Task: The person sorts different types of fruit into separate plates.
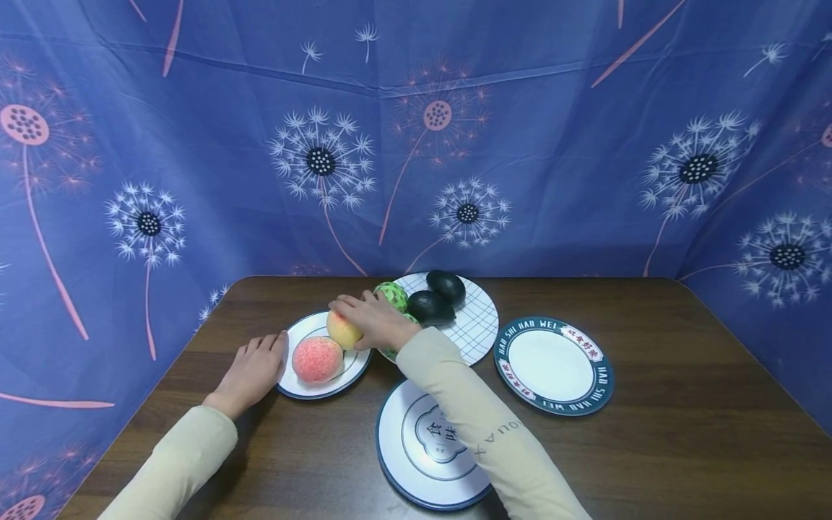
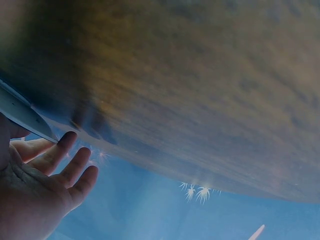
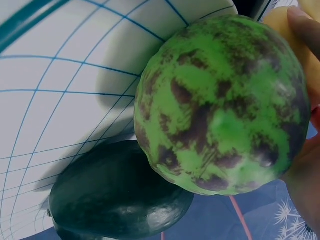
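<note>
My right hand (image 1: 377,319) grips a yellow peach (image 1: 343,331) with an orange blush, over the right side of a blue-rimmed white plate (image 1: 354,373). A pinkish-red peach (image 1: 318,360) sits on that plate. My left hand (image 1: 258,367) rests at the plate's left rim; in the left wrist view its fingers (image 2: 75,167) are spread at the plate edge (image 2: 22,112). Just behind my right hand are green, dark-blotched fruits (image 3: 222,107), partly hidden in the head view, on a grid-patterned plate (image 1: 479,318). Two dark avocado-like fruits (image 1: 430,308) lie beside them.
A stack of white plates (image 1: 406,462) with dark-blue edges stands at the front, partly under my right sleeve (image 1: 484,426). To the right lies a plate with a teal lettered rim (image 1: 555,367). Behind the brown wooden table (image 1: 682,375) hangs a blue dandelion-print cloth (image 1: 552,144).
</note>
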`<state>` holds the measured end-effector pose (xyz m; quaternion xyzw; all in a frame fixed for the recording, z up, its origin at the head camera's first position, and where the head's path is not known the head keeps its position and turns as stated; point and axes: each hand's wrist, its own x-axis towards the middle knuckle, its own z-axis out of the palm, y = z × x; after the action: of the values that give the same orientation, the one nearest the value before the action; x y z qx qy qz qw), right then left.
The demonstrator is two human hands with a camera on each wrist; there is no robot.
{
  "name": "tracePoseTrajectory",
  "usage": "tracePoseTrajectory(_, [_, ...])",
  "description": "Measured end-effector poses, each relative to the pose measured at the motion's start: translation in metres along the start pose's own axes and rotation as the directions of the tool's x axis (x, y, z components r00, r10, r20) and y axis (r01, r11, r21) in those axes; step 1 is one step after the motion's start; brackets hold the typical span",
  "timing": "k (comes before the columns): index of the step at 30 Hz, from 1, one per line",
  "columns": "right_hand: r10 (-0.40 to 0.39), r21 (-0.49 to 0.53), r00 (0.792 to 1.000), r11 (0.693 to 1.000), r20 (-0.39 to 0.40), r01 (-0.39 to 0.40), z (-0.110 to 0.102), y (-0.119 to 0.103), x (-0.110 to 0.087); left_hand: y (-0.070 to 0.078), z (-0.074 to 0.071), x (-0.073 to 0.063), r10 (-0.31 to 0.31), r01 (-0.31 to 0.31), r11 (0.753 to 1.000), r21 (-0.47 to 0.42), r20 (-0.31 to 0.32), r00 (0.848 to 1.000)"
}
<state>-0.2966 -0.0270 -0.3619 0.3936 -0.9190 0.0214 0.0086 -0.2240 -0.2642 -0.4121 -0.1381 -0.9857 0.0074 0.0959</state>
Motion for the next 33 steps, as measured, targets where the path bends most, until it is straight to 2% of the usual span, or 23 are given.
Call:
tracePoseTrajectory(7, [-0.012,0.045,0.999,0.999,0.037,0.01,0.003,-0.004,0.004,-0.001,0.001,0.0,-0.004,0.005,1.0,-0.013,0.012,1.0])
tracePoseTrajectory(22, [-0.061,-0.011,0.998,0.998,0.007,0.061,0.003,-0.011,0.008,-0.001,-0.001,0.0,-0.026,0.026,1.0,-0.007,0.04,0.999])
tracePoseTrajectory(28, [-0.06,-0.033,0.998,0.998,0.017,0.061,0.004,-0.015,0.009,0.0,-0.001,0.001,-0.03,0.031,0.999,-0.009,0.048,0.998])
tracePoseTrajectory(33, [-0.027,-0.032,0.999,0.999,0.026,0.028,0.005,-0.017,0.01,-0.001,0.0,0.001,-0.033,0.033,0.999,-0.006,0.053,0.998])
